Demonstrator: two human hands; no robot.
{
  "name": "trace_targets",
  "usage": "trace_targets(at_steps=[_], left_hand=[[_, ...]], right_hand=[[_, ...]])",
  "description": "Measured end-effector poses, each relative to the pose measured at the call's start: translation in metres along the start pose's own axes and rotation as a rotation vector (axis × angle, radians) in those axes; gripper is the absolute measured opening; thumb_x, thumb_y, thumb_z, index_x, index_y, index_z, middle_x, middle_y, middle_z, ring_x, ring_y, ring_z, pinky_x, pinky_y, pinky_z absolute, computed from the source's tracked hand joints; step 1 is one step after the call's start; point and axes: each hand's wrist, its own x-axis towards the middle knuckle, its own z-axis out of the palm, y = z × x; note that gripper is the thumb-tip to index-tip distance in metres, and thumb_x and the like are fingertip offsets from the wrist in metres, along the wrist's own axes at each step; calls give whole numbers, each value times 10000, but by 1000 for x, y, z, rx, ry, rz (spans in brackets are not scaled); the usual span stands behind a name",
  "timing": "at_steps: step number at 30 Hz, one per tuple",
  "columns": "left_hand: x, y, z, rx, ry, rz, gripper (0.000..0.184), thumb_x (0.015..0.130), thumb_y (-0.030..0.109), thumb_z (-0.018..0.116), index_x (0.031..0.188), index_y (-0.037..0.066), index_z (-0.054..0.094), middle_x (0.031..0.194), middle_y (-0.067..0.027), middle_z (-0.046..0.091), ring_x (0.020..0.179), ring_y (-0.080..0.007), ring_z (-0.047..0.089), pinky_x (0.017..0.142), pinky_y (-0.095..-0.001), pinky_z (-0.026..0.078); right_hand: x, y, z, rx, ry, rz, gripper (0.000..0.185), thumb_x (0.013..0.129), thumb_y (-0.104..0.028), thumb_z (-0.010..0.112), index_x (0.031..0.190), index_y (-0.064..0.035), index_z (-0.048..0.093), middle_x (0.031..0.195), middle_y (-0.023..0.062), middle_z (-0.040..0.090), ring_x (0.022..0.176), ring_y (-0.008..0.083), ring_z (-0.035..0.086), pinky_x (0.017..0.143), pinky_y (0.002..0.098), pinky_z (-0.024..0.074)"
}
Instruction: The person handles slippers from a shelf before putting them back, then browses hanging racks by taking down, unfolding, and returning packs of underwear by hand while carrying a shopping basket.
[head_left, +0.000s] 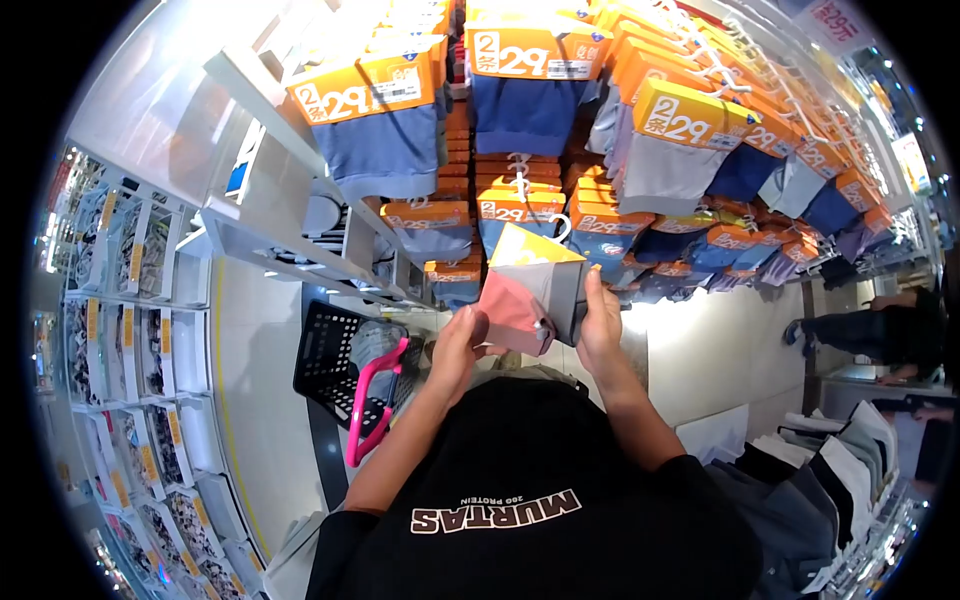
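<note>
Both hands are closed on a pack of underpants (520,310), held in front of my chest. Its fabric shows pink on one side and grey on the other, under a yellow card with a white hanger hook. My left hand (458,348) grips the pink side at the lower left edge. My right hand (600,318) holds the dark grey side, thumb upward near the card's corner. Just beyond hang rows of similar packs, among them a blue pack (527,112) and a light grey pack (672,165), under orange cards marked 29.
A black basket (330,345) with a pink handle (362,410) stands on the floor at my left, something greyish inside. White shelving (215,350) lines the far left. Folded or hanging garments (800,490) are at lower right. Another person's leg (850,342) shows at the right.
</note>
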Motion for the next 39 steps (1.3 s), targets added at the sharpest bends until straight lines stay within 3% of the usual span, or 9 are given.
trace_targets(at_steps=[2,3,6,12,18,21,25,31,39], left_hand=[[-4,2,8,-5,-6,2,426,1036,479,433,1203,111,568,1034,-11,588,1014,-181,616,855,-437,541],[-3,0,5,-5,-49,-2,469,1046,453,417,1312,82,523,1139,-71,603,1045,-187,601,856,-386,523],[-2,-3,4,13,-78,-3,463,1043,454,426,1289,79,540,1165,-67,602,1051,-175,595,863,-369,514],[0,-9,3,42,-45,57,335,1024,269,554,1235,11,578,1116,-50,655,975,-95,604,836,-290,501],[-4,-12,0,46,4,82,188,990,147,614,1107,3,644,989,-25,692,851,-59,626,766,-224,500],[5,-29,-27,107,17,150,204,1003,183,596,1102,13,649,1006,-49,698,848,-83,642,743,-246,512],[-4,-11,-24,32,136,129,256,1010,259,577,1071,26,663,1003,-71,703,830,-149,665,707,-269,510],[-8,-20,-87,244,350,270,191,993,200,608,1031,20,657,978,-71,690,824,-127,659,661,-228,497],[-31,8,-136,362,672,415,198,979,197,633,1028,8,668,960,-55,699,805,-91,627,685,-217,483]], right_hand=[[0,3,-3,-88,-3,-63,393,1076,-292,437,1163,40,627,1066,48,661,923,100,603,839,247,475],[-2,-2,1,-151,-7,-92,359,1067,-261,465,1088,41,658,1080,70,643,968,125,576,879,272,448],[-2,-5,-4,-484,-168,-379,352,1045,-221,513,945,74,676,1180,146,595,1103,197,523,969,327,385],[-2,-8,6,-416,-177,-366,354,1051,-225,502,997,90,657,1166,129,599,1074,187,531,959,310,389],[5,7,-23,-202,-210,-55,373,1062,-235,479,1072,76,684,1050,108,676,982,180,592,931,288,423],[2,-37,17,-237,-269,-259,269,1016,-175,563,1068,41,716,1030,114,701,964,175,609,917,289,449],[25,-70,27,-579,-189,-502,188,865,-43,705,1045,-16,751,1060,116,706,1026,180,618,935,304,458],[77,-131,64,-484,-88,-844,158,874,-16,693,1020,-28,751,959,83,735,916,140,652,822,250,499],[139,-143,111,-609,-224,-856,161,897,-27,679,1049,-12,729,1114,94,586,1009,188,640,856,288,512]])
